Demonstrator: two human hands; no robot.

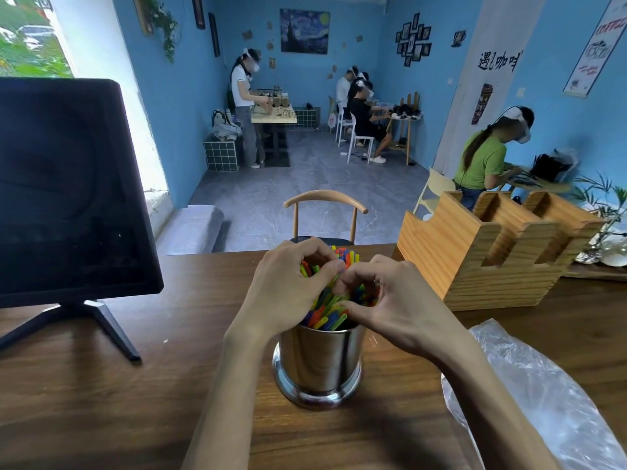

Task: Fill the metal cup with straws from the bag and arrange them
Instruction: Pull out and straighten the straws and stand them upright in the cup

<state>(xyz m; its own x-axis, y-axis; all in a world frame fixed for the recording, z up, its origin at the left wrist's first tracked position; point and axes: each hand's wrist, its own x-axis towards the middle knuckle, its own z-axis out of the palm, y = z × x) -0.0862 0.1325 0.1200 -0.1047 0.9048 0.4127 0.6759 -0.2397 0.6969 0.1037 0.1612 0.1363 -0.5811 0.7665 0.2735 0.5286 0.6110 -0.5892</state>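
A shiny metal cup point(319, 364) stands upright on the wooden table point(135, 401), packed with several coloured straws point(327, 313) that stick up out of it. My left hand point(288, 286) curls round the bundle from the left, fingers over the straw tops. From the right, my right hand point(390, 300) cups the same bundle, thumb and fingertips pressing into the straws. The two hands meet above the cup and hide most of the straw tips. A clear plastic bag point(529, 395) lies crumpled on the table to the right of the cup; I cannot tell if straws are inside.
A dark monitor point(68, 191) on a stand occupies the table's left. A wooden organiser box point(481, 252) sits at the back right, next to a small plant point(607, 212). A chair point(325, 212) stands beyond the table's far edge. Several people work at tables across the room.
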